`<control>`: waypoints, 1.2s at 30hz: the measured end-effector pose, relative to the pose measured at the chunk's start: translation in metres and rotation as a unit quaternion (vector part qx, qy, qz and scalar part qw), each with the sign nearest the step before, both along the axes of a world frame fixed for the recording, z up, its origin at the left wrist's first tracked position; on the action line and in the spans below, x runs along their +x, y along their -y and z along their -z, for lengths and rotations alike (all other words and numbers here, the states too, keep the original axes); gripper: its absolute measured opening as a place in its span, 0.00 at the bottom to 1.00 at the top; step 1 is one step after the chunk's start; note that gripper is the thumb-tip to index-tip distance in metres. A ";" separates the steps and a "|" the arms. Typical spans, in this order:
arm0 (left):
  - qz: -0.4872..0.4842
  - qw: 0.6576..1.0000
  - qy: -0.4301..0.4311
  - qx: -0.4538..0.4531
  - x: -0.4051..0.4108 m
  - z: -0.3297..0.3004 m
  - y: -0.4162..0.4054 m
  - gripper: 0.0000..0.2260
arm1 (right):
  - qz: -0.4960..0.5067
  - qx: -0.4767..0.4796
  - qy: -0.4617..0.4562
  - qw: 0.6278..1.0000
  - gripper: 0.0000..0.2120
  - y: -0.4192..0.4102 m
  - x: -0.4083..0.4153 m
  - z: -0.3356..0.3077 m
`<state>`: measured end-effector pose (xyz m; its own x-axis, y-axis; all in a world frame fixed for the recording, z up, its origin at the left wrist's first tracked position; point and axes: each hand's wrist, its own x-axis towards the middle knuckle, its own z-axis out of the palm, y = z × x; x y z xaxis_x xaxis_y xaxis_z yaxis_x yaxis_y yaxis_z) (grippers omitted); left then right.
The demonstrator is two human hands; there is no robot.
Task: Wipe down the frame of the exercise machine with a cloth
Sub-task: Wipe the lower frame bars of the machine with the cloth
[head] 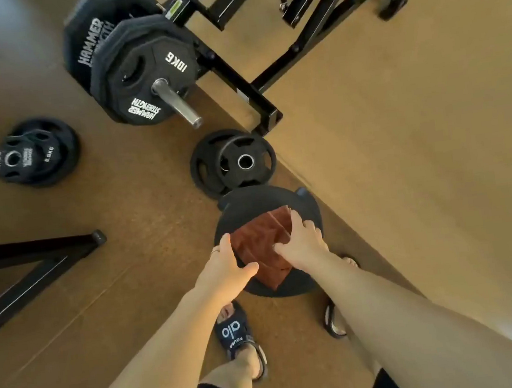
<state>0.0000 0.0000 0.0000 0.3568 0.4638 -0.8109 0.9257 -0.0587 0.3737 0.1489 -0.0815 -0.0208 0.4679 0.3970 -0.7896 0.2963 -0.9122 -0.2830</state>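
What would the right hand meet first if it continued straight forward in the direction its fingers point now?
Probably the far rim of the black plate, then the pair of stacked plates on the floor just beyond. The right hand already lies on the brown cloth; depth is unclear.

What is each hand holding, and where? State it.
Left hand grips the round black plate's left rim. Right hand presses the brown cloth lying on it.
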 end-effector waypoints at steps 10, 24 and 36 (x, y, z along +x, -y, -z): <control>-0.314 0.936 0.017 -0.157 0.049 0.001 0.002 0.46 | 0.169 0.038 -0.172 0.970 0.34 -0.007 0.027 -0.012; -0.405 0.867 0.228 -0.182 0.273 -0.263 -0.036 0.26 | 0.407 0.261 -0.333 0.810 0.29 -0.006 0.229 -0.300; -0.356 0.886 0.276 -0.113 0.432 -0.356 -0.039 0.16 | 0.412 0.332 -0.282 0.800 0.17 0.014 0.387 -0.398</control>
<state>0.4324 0.0394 0.3563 0.4097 0.5792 -0.7047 0.3705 0.6003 0.7088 0.5363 -0.0950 0.3777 0.4302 0.5576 -0.7099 -0.6745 -0.3242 -0.6633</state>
